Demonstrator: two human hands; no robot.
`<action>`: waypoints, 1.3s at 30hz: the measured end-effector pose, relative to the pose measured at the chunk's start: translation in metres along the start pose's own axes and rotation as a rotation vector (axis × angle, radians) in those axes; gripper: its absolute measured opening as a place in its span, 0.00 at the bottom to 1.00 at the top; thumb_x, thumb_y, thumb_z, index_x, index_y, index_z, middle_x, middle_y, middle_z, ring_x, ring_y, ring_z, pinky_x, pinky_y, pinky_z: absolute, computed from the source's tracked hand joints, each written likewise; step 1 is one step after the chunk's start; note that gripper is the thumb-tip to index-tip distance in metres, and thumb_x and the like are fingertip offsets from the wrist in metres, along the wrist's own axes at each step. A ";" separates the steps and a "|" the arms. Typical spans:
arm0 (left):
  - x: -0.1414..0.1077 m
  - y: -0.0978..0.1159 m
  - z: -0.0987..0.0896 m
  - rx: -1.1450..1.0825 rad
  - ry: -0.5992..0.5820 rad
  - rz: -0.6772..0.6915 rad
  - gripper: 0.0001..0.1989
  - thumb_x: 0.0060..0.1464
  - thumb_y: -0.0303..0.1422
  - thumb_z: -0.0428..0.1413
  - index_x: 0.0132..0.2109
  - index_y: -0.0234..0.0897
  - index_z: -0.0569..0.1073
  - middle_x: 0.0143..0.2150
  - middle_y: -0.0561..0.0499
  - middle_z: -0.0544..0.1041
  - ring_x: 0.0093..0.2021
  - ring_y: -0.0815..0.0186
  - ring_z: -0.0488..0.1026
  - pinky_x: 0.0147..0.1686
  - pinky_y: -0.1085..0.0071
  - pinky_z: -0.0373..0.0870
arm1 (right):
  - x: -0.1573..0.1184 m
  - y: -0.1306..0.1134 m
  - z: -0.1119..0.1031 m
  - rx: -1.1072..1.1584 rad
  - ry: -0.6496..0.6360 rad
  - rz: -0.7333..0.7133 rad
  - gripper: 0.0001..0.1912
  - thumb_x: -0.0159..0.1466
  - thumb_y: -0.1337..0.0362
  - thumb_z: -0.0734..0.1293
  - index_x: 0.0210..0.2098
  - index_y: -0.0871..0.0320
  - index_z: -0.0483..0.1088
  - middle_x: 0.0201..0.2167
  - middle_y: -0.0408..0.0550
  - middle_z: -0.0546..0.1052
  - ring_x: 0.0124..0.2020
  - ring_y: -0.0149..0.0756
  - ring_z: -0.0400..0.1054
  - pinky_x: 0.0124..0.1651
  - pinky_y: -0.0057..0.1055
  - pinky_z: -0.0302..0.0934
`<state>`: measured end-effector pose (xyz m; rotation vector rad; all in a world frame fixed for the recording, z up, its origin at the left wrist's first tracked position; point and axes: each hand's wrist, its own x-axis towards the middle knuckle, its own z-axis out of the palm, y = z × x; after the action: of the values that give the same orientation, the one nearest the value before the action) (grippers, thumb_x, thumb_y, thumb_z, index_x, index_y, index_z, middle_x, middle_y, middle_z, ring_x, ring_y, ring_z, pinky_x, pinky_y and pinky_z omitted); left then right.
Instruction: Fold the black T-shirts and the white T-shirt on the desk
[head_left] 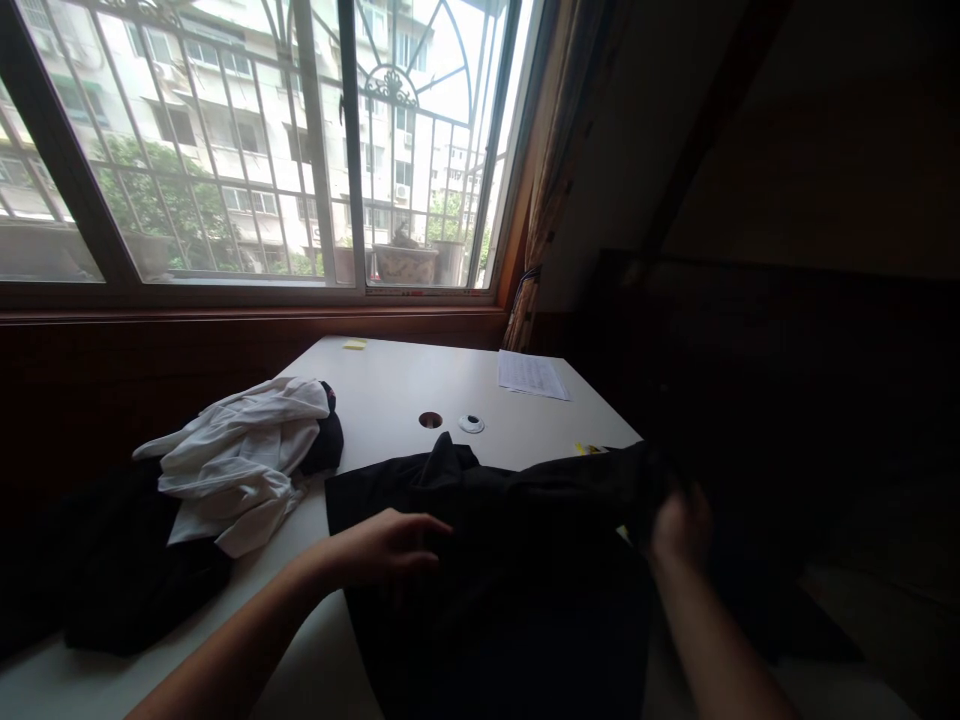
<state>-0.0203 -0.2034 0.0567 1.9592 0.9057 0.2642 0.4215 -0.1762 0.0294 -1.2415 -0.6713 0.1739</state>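
A black garment is spread over the near part of the white table, with a raised fold along its far edge. Its exact kind is lost in the dark cloth. Over its left part is my left hand, fingers apart and holding nothing; whether it touches the cloth I cannot tell. At the right end of the fold, my right hand is closed on the black cloth and slightly blurred. Its fingertips are hidden behind the fabric.
On the left of the white table lies a crumpled white garment on dark clothes. Printed papers rest at the far right. A cable hole and a round cover are mid-table. Behind stands a barred window.
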 end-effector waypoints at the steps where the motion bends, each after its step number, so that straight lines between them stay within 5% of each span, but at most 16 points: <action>1: 0.003 -0.003 0.000 0.148 0.168 0.069 0.25 0.63 0.36 0.56 0.66 0.49 0.66 0.45 0.49 0.80 0.33 0.64 0.79 0.35 0.68 0.77 | 0.000 0.000 0.001 0.038 0.037 0.026 0.26 0.60 0.49 0.68 0.53 0.56 0.73 0.51 0.49 0.77 0.57 0.52 0.69 0.64 0.57 0.57; 4: 0.011 -0.013 0.002 0.549 0.473 0.182 0.36 0.60 0.28 0.57 0.70 0.59 0.57 0.64 0.47 0.68 0.39 0.63 0.79 0.40 0.64 0.78 | -0.003 -0.002 0.006 0.116 0.088 0.044 0.27 0.61 0.50 0.68 0.56 0.57 0.72 0.54 0.50 0.76 0.58 0.49 0.69 0.65 0.52 0.59; 8: 0.015 -0.015 0.010 0.814 0.420 0.320 0.39 0.60 0.22 0.55 0.70 0.64 0.54 0.74 0.50 0.55 0.48 0.57 0.78 0.41 0.63 0.79 | -0.005 -0.006 0.009 0.107 0.099 0.006 0.26 0.61 0.50 0.67 0.54 0.57 0.72 0.52 0.48 0.76 0.58 0.49 0.69 0.64 0.55 0.60; 13: 0.021 -0.009 0.022 0.888 0.430 0.400 0.22 0.64 0.22 0.50 0.60 0.49 0.71 0.68 0.49 0.66 0.41 0.63 0.78 0.35 0.68 0.77 | -0.008 -0.011 0.009 0.096 0.124 0.027 0.23 0.60 0.53 0.69 0.50 0.58 0.74 0.47 0.47 0.78 0.55 0.48 0.71 0.63 0.52 0.62; 18: 0.026 -0.014 0.019 0.725 0.476 0.348 0.13 0.66 0.26 0.48 0.53 0.43 0.72 0.57 0.47 0.76 0.41 0.62 0.79 0.33 0.70 0.75 | -0.008 -0.015 0.010 0.169 0.128 -0.025 0.21 0.60 0.54 0.69 0.49 0.58 0.74 0.48 0.46 0.78 0.55 0.45 0.71 0.65 0.50 0.60; 25: 0.014 -0.027 -0.007 0.242 0.883 0.166 0.07 0.67 0.35 0.46 0.47 0.41 0.67 0.37 0.51 0.78 0.34 0.63 0.77 0.38 0.66 0.72 | 0.001 -0.006 0.007 0.182 0.202 -0.016 0.21 0.59 0.56 0.67 0.50 0.57 0.71 0.49 0.45 0.76 0.54 0.44 0.71 0.64 0.50 0.60; 30: 0.010 -0.032 -0.017 0.041 0.963 0.064 0.09 0.64 0.40 0.48 0.46 0.41 0.66 0.29 0.56 0.75 0.29 0.63 0.76 0.33 0.67 0.70 | 0.001 0.001 -0.001 -0.018 0.228 -0.118 0.27 0.56 0.61 0.69 0.55 0.55 0.66 0.51 0.47 0.72 0.53 0.43 0.69 0.62 0.48 0.62; 35: 0.013 -0.036 -0.017 0.096 1.000 0.056 0.10 0.63 0.39 0.48 0.47 0.41 0.68 0.30 0.56 0.75 0.29 0.63 0.75 0.33 0.67 0.70 | -0.019 -0.023 -0.003 -0.379 0.052 -0.618 0.18 0.62 0.61 0.66 0.50 0.58 0.71 0.55 0.56 0.68 0.59 0.51 0.63 0.64 0.55 0.56; 39: 0.013 -0.036 -0.016 0.122 1.017 0.055 0.10 0.63 0.39 0.49 0.46 0.41 0.69 0.32 0.55 0.76 0.32 0.63 0.76 0.36 0.66 0.71 | -0.046 -0.039 0.013 -0.461 -0.373 -0.783 0.10 0.68 0.62 0.61 0.45 0.53 0.73 0.50 0.53 0.73 0.57 0.48 0.66 0.64 0.53 0.58</action>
<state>-0.0372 -0.1728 0.0335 1.9242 1.5084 1.3378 0.3688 -0.2008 0.0498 -1.2966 -1.5350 -0.4338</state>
